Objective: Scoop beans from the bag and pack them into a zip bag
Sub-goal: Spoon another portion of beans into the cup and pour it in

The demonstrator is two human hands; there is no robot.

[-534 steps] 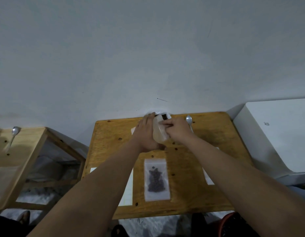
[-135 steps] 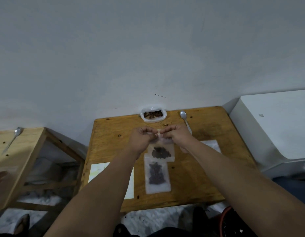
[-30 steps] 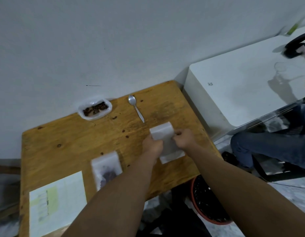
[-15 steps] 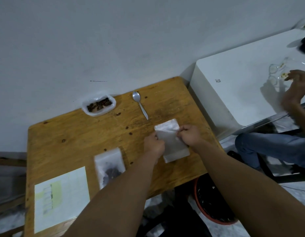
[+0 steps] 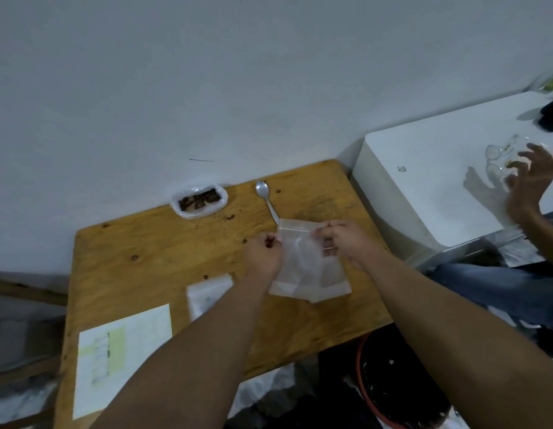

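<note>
An empty clear zip bag (image 5: 309, 267) is held just above the wooden table (image 5: 138, 261), lifted at its top. My left hand (image 5: 264, 257) pinches the bag's top left corner and my right hand (image 5: 343, 243) pinches its top right edge. The open bag of dark beans (image 5: 199, 201) sits at the table's far edge against the wall. A metal spoon (image 5: 266, 198) lies to its right, its handle reaching toward the zip bag. A filled zip bag (image 5: 207, 294) lies flat near my left forearm, which covers part of it.
A printed paper sheet (image 5: 120, 354) lies at the table's near left. A white box-like unit (image 5: 430, 187) stands to the right, where another person's hand (image 5: 530, 184) hovers over clear items. A red-rimmed bin (image 5: 389, 394) stands below the table's right edge.
The empty zip bag has come up off the table, both hands shifting to its top edge. The view has panned slightly. The other person's hand has moved over the white unit.
</note>
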